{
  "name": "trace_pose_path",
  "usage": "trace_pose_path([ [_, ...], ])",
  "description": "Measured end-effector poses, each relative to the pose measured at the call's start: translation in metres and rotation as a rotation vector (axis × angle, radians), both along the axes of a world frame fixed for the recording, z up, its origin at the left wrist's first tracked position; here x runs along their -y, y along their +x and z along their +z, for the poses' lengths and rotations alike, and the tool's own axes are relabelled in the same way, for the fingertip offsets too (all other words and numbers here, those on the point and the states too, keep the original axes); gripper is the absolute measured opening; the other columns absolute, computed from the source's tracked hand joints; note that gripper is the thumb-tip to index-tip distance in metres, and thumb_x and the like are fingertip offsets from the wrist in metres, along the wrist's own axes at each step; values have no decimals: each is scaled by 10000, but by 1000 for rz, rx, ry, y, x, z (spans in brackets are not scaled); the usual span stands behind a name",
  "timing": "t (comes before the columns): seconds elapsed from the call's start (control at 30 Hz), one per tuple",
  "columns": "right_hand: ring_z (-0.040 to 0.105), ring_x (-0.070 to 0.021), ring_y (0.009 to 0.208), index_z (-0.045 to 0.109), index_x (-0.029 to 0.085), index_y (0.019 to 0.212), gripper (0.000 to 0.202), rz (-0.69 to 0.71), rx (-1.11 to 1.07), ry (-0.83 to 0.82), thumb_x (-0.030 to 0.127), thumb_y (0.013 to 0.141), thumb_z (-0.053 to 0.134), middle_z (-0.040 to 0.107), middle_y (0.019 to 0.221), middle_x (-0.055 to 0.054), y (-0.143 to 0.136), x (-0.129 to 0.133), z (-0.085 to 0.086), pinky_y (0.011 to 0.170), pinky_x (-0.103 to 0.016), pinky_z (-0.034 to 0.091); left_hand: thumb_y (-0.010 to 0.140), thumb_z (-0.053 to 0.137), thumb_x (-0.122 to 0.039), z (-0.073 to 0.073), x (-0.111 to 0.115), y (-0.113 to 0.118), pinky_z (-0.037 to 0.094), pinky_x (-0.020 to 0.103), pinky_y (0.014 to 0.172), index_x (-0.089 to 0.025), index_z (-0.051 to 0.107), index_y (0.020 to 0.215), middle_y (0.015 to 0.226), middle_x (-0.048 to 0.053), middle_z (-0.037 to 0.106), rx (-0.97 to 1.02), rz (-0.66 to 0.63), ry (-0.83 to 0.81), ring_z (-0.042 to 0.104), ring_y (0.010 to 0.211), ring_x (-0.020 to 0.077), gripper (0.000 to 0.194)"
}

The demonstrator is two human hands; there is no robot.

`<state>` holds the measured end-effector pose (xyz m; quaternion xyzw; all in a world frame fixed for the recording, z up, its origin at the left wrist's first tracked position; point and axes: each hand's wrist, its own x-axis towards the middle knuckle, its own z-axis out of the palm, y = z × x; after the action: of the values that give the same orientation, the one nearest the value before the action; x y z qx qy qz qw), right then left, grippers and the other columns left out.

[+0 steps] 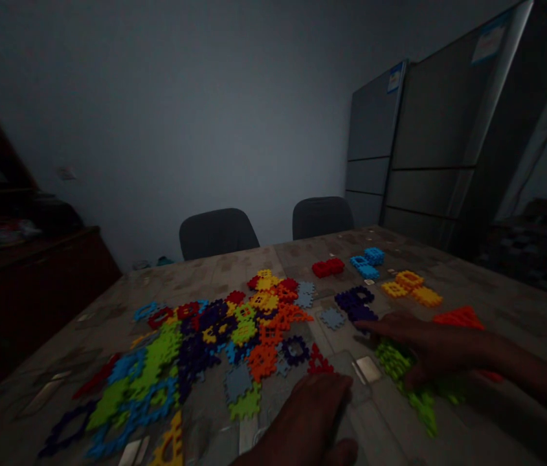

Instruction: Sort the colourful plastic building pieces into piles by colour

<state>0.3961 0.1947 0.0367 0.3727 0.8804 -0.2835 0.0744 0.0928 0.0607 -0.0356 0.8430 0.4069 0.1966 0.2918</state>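
Observation:
My left hand (312, 409) is low over the near middle of the table, palm down, thumb apart from the fingers and nothing visible in it. Just beyond its fingertips lies a red toothed triangle piece (319, 361). My right hand (426, 343) stretches over a group of green interlocking pieces (393, 362), its fingers extended and thumb apart. Its fingertips are at the near edge of the dark purple pieces (353, 301); whether they touch is hard to tell in the dim light. The hand hides part of the green group.
A large mixed heap of toothed plastic building pieces (210, 323) spreads over the left and middle. Smaller groups in red (327, 267), blue (368, 262), yellow (412, 288) and orange-red (460, 317) lie to the right. A grey piece (332, 318) lies alone. Two chairs (217, 234) stand behind the table.

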Motion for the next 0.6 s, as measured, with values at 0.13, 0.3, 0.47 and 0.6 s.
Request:
trace_pose_path([
  [0.13,491,-447,1430,307,334,1703,1201,23,19,47,384,658,897,554,1560,-152,-3,-6,-6,1179,-615,376,802,828,-293,-23,2,-6,404,578,1239,-240,438,1588,1598,164,561,24,3,93,514,1477,377,879],
  [0.3,532,-427,1393,335,333,1694,1170,9,32,105,288,652,863,605,1516,-129,-2,-4,-2,1158,-571,415,810,808,-240,-14,4,1,431,548,1217,-230,489,1558,1541,152,610,69,31,78,558,1429,356,812],
  [0.47,476,-442,1457,325,296,1700,1163,-13,68,72,243,644,809,562,1574,-141,-3,1,2,1205,-594,360,929,766,-388,-4,1,12,443,492,1200,-225,539,1533,1502,142,654,95,-44,86,607,1387,343,666],
  [0.6,467,-462,1471,337,359,1690,1072,-16,-11,95,405,738,829,551,1602,-126,7,-3,-1,1211,-633,351,1066,586,-428,-5,10,-6,467,488,1171,-268,607,1458,1432,112,713,78,-53,68,670,1315,323,424],
])
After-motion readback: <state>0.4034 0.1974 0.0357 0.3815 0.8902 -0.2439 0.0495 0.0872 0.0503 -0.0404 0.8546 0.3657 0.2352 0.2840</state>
